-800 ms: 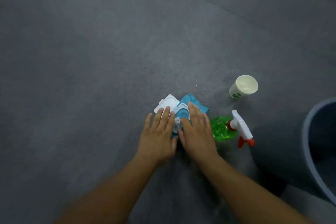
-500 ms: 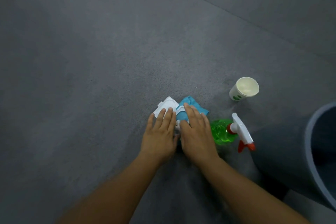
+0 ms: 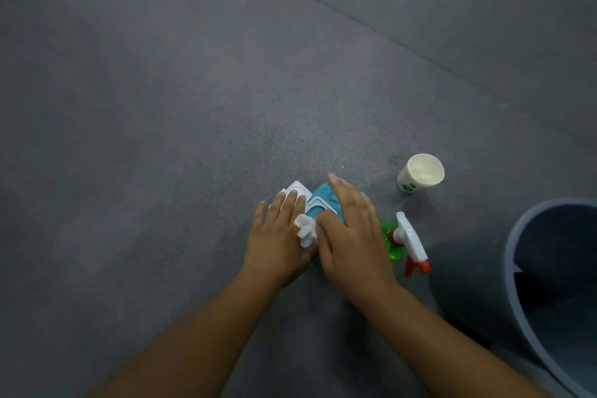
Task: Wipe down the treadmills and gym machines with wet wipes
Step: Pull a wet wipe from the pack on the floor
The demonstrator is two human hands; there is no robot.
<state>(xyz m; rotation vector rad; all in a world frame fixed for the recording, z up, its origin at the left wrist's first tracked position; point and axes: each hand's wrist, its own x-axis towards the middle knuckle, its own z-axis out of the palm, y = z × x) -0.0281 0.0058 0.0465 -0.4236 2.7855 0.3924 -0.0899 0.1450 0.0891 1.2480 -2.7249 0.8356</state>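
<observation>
1. Grey floor (image 3: 161, 107) carries everything. At the left, the left hand (image 3: 277, 236) lies flat with straight fingers, holding nothing and pressing on the open white flip lid (image 3: 295, 190).
2. A wet wipe (image 3: 305, 229) pokes up crumpled between the two hands, out of the teal wipes pack (image 3: 323, 203) on the floor beneath them. It looks soft, damp and light, and likely to tear or to drag the next sheet out with it. It is best pinched low on the tuft while the pack is held down.
3. The right hand (image 3: 352, 236) covers the pack with straight fingers. Whether its thumb pinches the wipe, I cannot tell.
4. Just beside that hand lies a green spray bottle (image 3: 409, 239). A paper cup (image 3: 420, 173) stands beyond it, and a grey bin (image 3: 510, 255) is at the far right.
5. No writing can be read. The cup shows only green blobs, and the pack is mostly hidden.
</observation>
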